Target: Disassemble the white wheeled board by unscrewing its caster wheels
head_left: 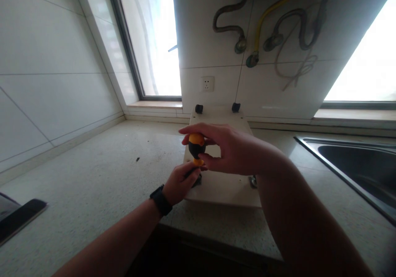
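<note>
My right hand [227, 147] is curled round the stubby orange-and-black handle of a screwdriver [197, 147], which stands roughly upright with its tip hidden. Just below it, my left hand [182, 181], with a black watch on the wrist, pinches a dark caster [196, 182], mostly covered by the fingers, at the near left corner of a white board [222, 190]. A metal-plated fitting [253, 181] sits at the board's near right corner. Two black casters, a left one [199, 109] and a right one [236, 107], stick up at its far end.
The board lies on a speckled stone countertop [102, 182]. To the right is a steel sink [355, 161]; a dark flat object [23, 219] lies at far left. Behind are a wall socket [207, 84], pipes with a yellow hose [262, 17], and a window [148, 38].
</note>
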Demonstrator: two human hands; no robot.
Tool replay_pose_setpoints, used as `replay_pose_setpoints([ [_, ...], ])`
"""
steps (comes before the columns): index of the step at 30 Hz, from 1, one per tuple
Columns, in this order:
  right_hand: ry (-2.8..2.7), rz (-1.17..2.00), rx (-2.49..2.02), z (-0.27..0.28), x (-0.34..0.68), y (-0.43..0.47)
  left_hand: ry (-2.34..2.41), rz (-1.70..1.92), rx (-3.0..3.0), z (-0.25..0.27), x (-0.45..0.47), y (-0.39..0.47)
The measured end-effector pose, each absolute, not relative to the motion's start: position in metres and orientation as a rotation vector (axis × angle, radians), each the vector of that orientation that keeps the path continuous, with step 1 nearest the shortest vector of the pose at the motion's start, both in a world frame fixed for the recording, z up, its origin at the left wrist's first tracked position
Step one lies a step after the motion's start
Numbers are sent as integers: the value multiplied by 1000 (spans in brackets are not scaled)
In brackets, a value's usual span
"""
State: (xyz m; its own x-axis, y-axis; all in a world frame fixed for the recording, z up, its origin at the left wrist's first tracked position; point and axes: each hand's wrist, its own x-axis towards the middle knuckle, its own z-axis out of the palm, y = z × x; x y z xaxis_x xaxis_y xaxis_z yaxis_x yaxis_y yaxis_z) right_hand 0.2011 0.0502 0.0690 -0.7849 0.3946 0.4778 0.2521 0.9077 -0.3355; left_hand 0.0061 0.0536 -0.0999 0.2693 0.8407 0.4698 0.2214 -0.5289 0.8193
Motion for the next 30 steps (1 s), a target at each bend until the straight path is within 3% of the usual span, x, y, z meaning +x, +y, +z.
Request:
replay_pose_setpoints([
  [7,-2418,95,-517,69,185,48,878,1245,1829,-92,10,51],
  [15,-2480,302,-457,68,193,43,962,1278,1870,-102,6,55],
  [23,-2424,198,-471,65,184,50,933,1271,1856,-96,9,53],
  [30,-2433,374,-449,68,197,51,905,1264,1791,-96,9,52],
])
